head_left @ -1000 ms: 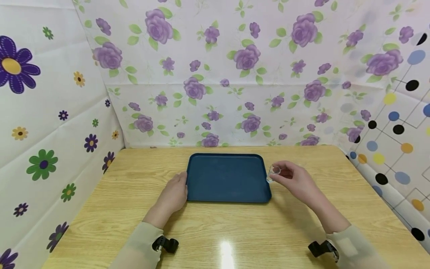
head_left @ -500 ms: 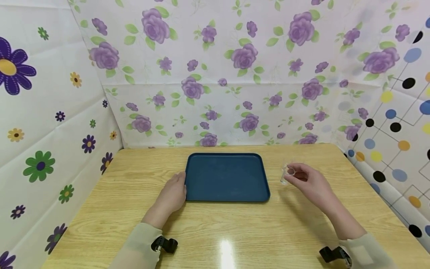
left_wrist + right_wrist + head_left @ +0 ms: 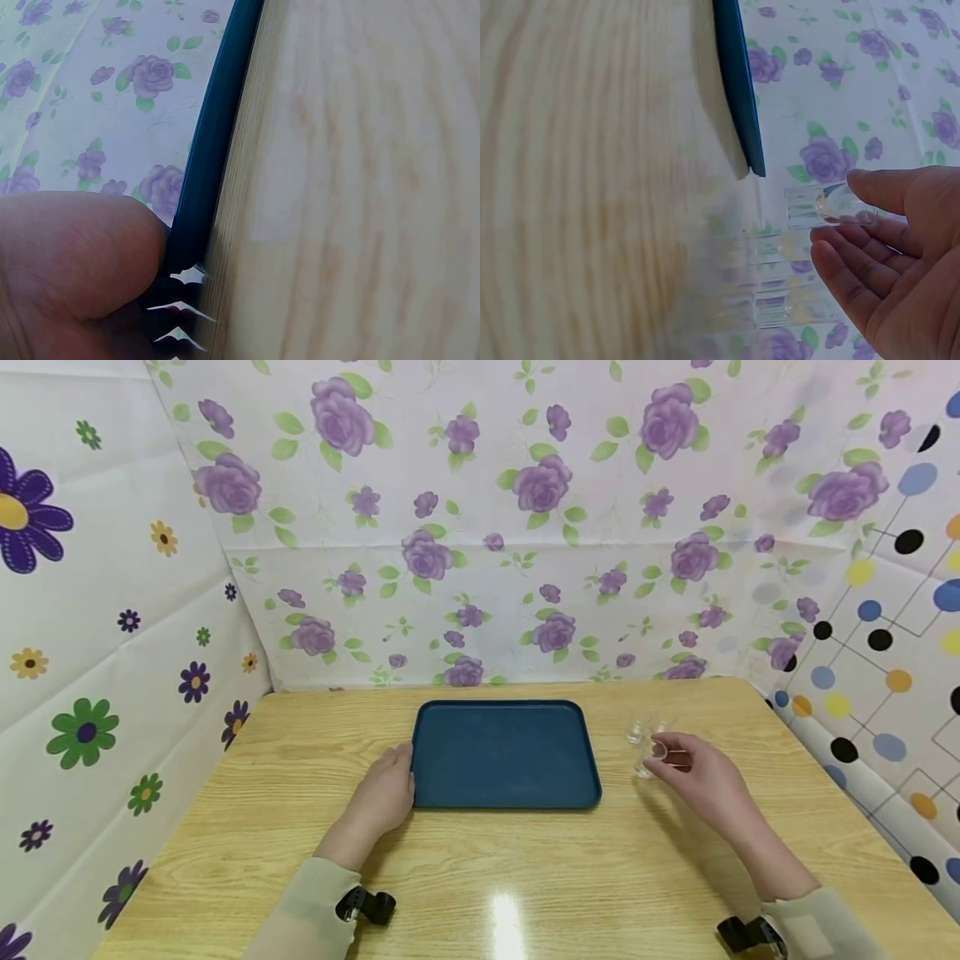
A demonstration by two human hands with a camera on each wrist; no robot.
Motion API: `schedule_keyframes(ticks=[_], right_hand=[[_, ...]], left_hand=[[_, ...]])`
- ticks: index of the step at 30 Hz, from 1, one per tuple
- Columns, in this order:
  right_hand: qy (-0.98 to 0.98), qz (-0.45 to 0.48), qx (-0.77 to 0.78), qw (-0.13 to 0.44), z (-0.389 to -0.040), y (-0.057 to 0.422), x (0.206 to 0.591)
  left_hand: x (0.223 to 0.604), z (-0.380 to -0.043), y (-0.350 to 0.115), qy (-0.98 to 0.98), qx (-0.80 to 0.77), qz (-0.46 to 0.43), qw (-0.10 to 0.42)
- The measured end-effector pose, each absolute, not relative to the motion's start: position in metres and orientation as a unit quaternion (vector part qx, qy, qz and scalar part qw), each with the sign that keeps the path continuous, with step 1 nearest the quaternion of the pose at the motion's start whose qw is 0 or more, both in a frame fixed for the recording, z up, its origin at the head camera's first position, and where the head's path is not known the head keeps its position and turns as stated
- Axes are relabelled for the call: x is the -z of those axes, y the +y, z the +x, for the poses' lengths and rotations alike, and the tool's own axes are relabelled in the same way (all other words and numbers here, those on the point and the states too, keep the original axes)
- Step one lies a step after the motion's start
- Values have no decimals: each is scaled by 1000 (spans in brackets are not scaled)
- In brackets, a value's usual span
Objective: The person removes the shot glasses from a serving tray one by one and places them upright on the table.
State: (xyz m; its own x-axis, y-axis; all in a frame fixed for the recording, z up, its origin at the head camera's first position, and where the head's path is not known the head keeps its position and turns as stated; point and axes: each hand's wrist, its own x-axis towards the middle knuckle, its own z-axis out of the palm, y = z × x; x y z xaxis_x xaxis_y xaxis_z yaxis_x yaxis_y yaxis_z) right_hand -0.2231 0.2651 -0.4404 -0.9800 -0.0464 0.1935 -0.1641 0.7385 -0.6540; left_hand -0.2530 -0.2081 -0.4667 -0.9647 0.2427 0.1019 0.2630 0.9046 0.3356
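Note:
A dark blue rectangular tray (image 3: 506, 756) lies flat on the wooden table. My left hand (image 3: 382, 789) rests along its left edge, fingers pointing away from me; the thumb (image 3: 90, 247) is close to the rim in the left wrist view. To the right of the tray, my right hand (image 3: 701, 772) pinches a small clear shot glass (image 3: 647, 762) between thumb and fingers. The glass is upright, and its base looks slightly above the table in the right wrist view. Just behind it stand more clear glasses (image 3: 636, 730), partly hidden by the hand.
Around the tray spreads the light wooden table (image 3: 480, 877), with a bright reflection near its front. A rose-patterned cloth (image 3: 480, 593) hangs along the back edge. Flowered and dotted cloths close off the left and right sides.
My right hand has carried the shot glass rightward from the tray's right edge and slightly lower, to beside the other glasses. The left hand stays at the tray's edge.

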Motion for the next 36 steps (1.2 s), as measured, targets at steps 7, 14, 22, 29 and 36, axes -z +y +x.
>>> schedule_keyframes(ticks=[7,14,22,29,36], right_hand=[[-931,54,-354,79,-223,264,446],[-933,54,-348,71,-220,264,447],[-939,53,-335,61,-218,266,449],[-950,68,-292,92,-221,267,450],[-959,69,-253,108,-224,264,449]], left_hand=[[468,-253,-208,-975,177,-130,26],[470,-254,-209,-975,178,-128,24],[468,-252,-208,-975,181,-124,17],[465,-253,-208,-975,182,-124,11],[467,-253,-209,-975,180,-127,12]])
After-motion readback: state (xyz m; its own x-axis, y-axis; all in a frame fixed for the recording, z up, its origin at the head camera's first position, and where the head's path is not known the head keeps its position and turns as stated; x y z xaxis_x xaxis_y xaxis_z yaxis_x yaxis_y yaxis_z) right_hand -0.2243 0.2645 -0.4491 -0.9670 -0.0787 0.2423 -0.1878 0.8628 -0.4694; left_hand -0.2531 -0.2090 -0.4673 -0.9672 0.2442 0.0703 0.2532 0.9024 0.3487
